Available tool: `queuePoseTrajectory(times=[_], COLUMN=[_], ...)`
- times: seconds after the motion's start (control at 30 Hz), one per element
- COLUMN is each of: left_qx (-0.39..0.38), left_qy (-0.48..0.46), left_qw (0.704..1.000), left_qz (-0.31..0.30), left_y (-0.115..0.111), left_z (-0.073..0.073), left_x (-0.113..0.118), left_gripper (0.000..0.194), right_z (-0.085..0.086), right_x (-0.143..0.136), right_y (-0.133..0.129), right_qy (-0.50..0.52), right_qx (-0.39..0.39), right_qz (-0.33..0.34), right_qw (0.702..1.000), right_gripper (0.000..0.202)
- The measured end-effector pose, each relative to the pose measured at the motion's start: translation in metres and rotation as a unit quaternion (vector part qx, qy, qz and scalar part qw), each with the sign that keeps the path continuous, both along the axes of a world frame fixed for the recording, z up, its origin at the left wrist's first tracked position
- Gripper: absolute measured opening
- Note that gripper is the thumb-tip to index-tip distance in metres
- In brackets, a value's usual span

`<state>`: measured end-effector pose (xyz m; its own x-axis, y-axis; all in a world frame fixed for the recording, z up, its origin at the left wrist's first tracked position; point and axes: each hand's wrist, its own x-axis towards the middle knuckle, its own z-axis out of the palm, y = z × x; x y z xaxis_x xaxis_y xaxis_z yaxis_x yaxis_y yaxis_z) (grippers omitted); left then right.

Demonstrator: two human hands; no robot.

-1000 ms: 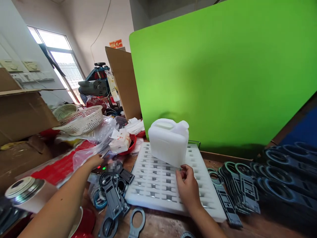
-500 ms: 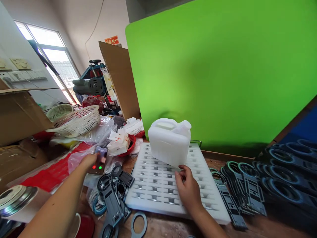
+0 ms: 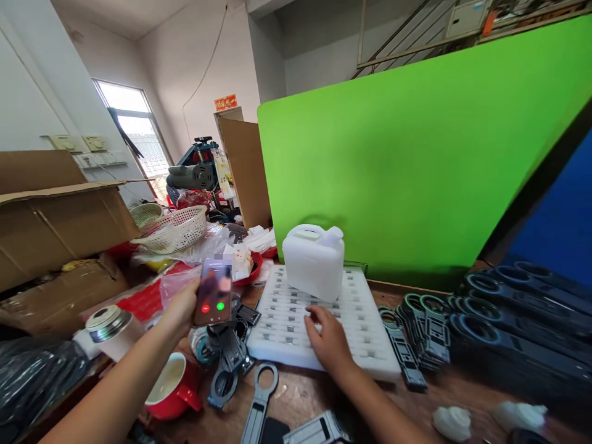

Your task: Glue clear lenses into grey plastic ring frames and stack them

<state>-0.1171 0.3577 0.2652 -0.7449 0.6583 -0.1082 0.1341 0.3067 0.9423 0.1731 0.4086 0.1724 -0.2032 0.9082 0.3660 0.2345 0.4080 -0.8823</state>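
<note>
My left hand (image 3: 185, 306) is wrapped round the edge of a phone (image 3: 213, 290), whose screen shows a red and a green button. My right hand (image 3: 326, 336) hovers over the front part of a white foam tray (image 3: 296, 353), its fingers curled but apart, with nothing seen between them. A white plastic jug (image 3: 313, 262) stands upright on the back part of the tray, just beyond my right fingertips. Small metal pieces sit in the tray's slots. Grey ring-ended parts (image 3: 229, 345) lie in a pile left of the tray, below the phone.
A red mug (image 3: 173, 388) and a steel-lidded flask (image 3: 111, 330) stand at the left front. Stacked ring-ended parts (image 3: 428, 327) lie right of the tray. Behind rises a green board (image 3: 393, 172). White baskets (image 3: 178, 228) and cardboard boxes (image 3: 65, 225) crowd the left.
The phone has been raised off the clutter and brought closer in my left hand. My right hand has shifted left over the tray. The view has tilted up and turned a little left.
</note>
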Motion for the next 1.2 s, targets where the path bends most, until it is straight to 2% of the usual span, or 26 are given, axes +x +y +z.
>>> queuePoseTrajectory(times=[0.03, 0.1, 0.13, 0.2, 0.27, 0.37, 0.43, 0.53, 0.63, 0.73, 0.83, 1.0, 1.1, 1.2], left_qx=[0.012, 0.042, 0.059, 0.093, 0.115, 0.129, 0.135, 0.135, 0.118, 0.086, 0.048, -0.003, 0.004, 0.038], left_qy=[-0.035, -0.089, -0.108, -0.136, -0.157, -0.181, -0.190, -0.199, -0.217, -0.243, -0.257, -0.242, -0.207, -0.140], left_qw=[0.999, 0.991, 0.986, 0.976, 0.968, 0.961, 0.959, 0.957, 0.957, 0.955, 0.957, 0.962, 0.970, 0.982], left_qz=[-0.033, -0.089, -0.111, -0.143, -0.159, -0.162, -0.160, -0.159, -0.156, -0.146, -0.128, -0.122, -0.127, -0.121], left_y=[-0.006, -0.017, -0.022, -0.031, -0.037, -0.041, -0.043, -0.046, -0.045, -0.032, -0.012, 0.016, 0.022, 0.017], left_z=[-0.005, -0.016, -0.022, -0.032, -0.040, -0.051, -0.057, -0.066, -0.073, -0.081, -0.088, -0.091, -0.088, -0.084], left_x=[0.020, 0.060, 0.079, 0.112, 0.136, 0.156, 0.162, 0.167, 0.169, 0.168, 0.164, 0.156, 0.153, 0.150], left_gripper=[0.036, 0.036, 0.036, 0.039, 0.047, 0.053, 0.052, 0.046, 0.038, 0.030, 0.024, 0.031, 0.032, 0.027], right_z=[0.006, 0.017, 0.021, 0.026, 0.026, 0.018, 0.012, 0.005, 0.001, -0.005, -0.015, -0.031, -0.038, -0.042], right_x=[-0.007, -0.018, -0.022, -0.022, -0.013, 0.003, 0.010, 0.015, 0.020, 0.034, 0.056, 0.096, 0.114, 0.127], right_y=[-0.011, -0.032, -0.042, -0.056, -0.064, -0.070, -0.070, -0.064, -0.056, -0.058, -0.072, -0.097, -0.107, -0.116], right_qy=[0.042, 0.133, 0.170, 0.222, 0.241, 0.225, 0.206, 0.181, 0.183, 0.180, 0.150, 0.109, 0.086, 0.058], right_qx=[-0.053, -0.169, -0.207, -0.232, -0.226, -0.220, -0.206, -0.239, -0.302, -0.277, -0.254, -0.232, -0.222, -0.213], right_qz=[0.040, 0.143, 0.197, 0.269, 0.289, 0.289, 0.270, 0.156, 0.060, 0.056, 0.063, 0.061, 0.063, 0.065], right_qw=[0.997, 0.966, 0.943, 0.908, 0.898, 0.904, 0.918, 0.941, 0.934, 0.942, 0.953, 0.965, 0.969, 0.973], right_gripper=[0.028, 0.039, 0.045, 0.049, 0.052, 0.060, 0.059, 0.043, 0.044, 0.053, 0.058, 0.056, 0.052, 0.049])
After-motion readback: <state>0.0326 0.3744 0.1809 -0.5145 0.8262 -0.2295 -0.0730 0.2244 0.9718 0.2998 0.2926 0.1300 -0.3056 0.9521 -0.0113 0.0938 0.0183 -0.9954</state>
